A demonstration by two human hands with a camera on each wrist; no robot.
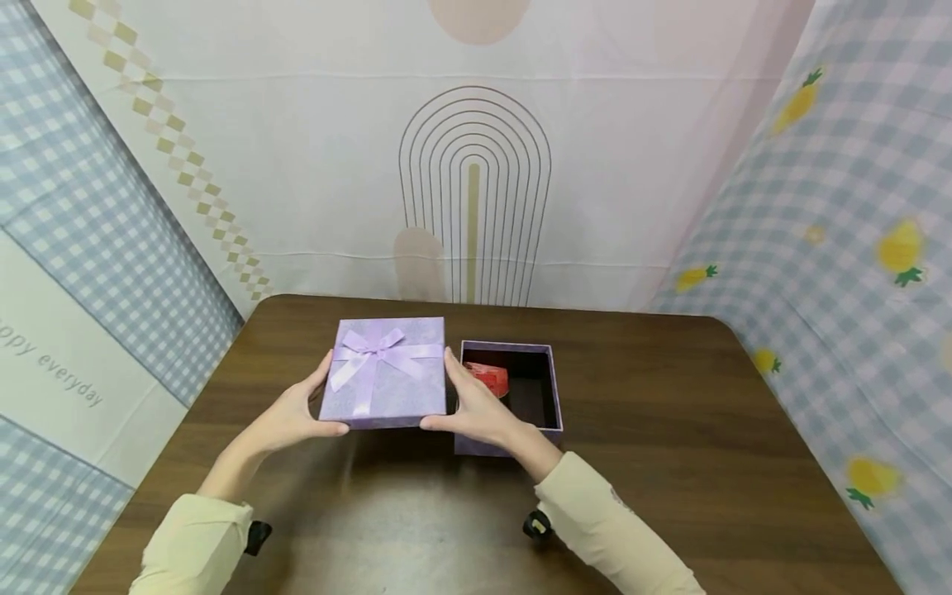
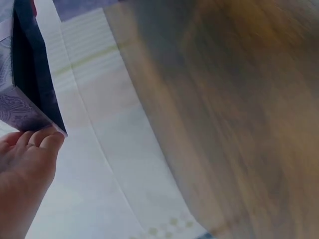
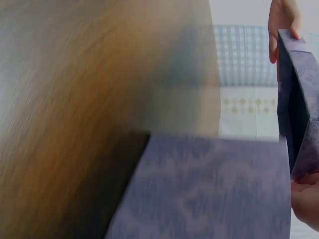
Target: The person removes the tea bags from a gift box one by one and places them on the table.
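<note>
A lilac gift box lid with a satin ribbon and bow is held up level over the table, its hollow underside visible in both wrist views. My left hand grips its left side, thumb at the near corner. The opposite side is gripped by my right hand, also with the thumb near the front corner. Just right of the lid stands the open box base, dark inside, partly covered by my right hand and forearm. Inside its left part lies a red item. In the right wrist view the base's patterned outer wall looms close.
The brown wooden table extends to both sides of the box. A pale printed cloth hangs behind its far edge, with checked cloths at left and right. Dark wrist straps show below both sleeves.
</note>
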